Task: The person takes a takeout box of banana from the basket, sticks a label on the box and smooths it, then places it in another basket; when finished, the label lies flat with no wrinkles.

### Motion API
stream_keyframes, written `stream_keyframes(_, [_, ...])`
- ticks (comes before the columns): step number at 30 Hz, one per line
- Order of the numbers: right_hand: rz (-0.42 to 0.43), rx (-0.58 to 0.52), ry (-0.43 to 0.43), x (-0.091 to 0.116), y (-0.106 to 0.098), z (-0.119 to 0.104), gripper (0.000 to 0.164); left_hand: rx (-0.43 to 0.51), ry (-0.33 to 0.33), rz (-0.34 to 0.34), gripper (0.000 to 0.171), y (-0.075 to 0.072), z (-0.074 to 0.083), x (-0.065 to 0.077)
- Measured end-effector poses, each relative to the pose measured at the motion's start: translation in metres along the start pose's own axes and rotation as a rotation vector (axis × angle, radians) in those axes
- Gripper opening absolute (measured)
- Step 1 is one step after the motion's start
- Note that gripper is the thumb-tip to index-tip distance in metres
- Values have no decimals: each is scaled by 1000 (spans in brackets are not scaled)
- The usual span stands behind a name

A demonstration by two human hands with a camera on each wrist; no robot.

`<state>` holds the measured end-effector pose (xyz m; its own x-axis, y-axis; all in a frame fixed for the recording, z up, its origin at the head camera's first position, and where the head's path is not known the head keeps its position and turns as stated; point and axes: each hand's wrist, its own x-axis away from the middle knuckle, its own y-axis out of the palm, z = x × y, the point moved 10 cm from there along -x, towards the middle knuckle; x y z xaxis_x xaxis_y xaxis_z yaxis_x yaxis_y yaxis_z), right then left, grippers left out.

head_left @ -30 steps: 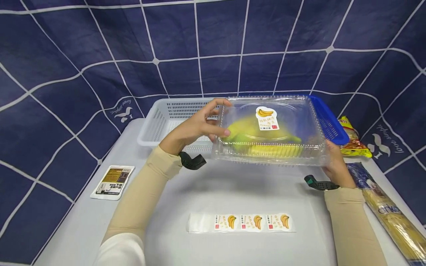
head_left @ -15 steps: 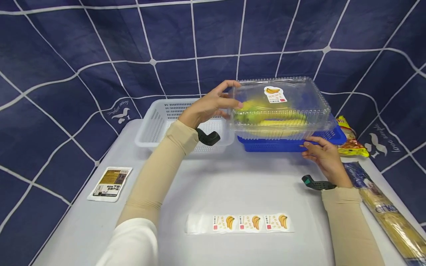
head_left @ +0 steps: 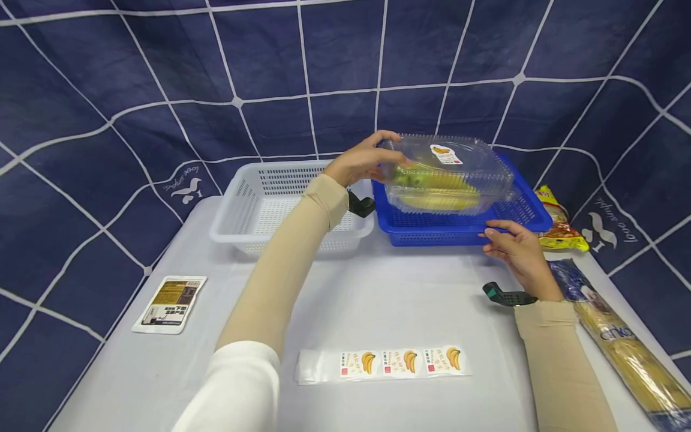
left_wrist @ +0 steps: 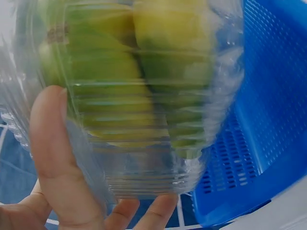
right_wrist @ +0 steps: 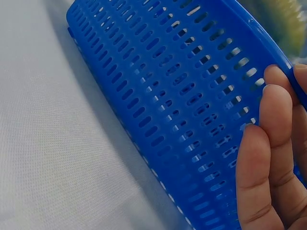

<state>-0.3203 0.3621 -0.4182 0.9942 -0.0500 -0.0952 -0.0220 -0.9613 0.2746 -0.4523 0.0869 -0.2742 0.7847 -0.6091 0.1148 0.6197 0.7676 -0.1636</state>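
A clear plastic clamshell box [head_left: 486, 168] with bananas [head_left: 437, 195] inside carries a banana sticker [head_left: 445, 154] on its lid. My left hand [head_left: 364, 161] grips the box by its left end, and the box sits tilted over and partly within the blue basket [head_left: 426, 237]. In the left wrist view the thumb [left_wrist: 53, 143] lies along one side of the box, with other fingers [left_wrist: 160, 211] beneath its end. My right hand [head_left: 515, 249] pinches the front rim of the blue basket near its right corner; the right wrist view shows fingertips [right_wrist: 276, 105] against the slotted wall.
A white basket [head_left: 237, 234] stands left of the blue one. A strip of banana stickers [head_left: 399, 362] lies at the front. On the left is a flat brown-and-white packet [head_left: 170, 304]. A yellow-red snack bag [head_left: 561, 225] and a long pasta pack [head_left: 615, 336] lie on the right.
My left hand has carried the box away from me and lowered it into the blue basket. My right hand has let go of the box and taken the basket's front rim.
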Motion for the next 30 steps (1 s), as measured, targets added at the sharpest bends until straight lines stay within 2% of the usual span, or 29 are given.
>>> stream_keyframes(3, [9,16,7,0,1,1,21,-37,-17,11,70,2,-4,-9])
stream_keyframes(8, [5,33,-4,1,3,2,20,-33,-41,43,77,8,-10,-23])
stream_keyframes(14, [2,26,-4,1,2,2,21,-33,-69,106,78,20,-17,-33])
stream_keyframes(22, [18,28,6,2,-2,1,21,-49,-96,117,84,43,-24,-42])
stream_keyframes(30, [22,39,11,1,-3,4,21,-35,-140,125,87,50,-35,-46])
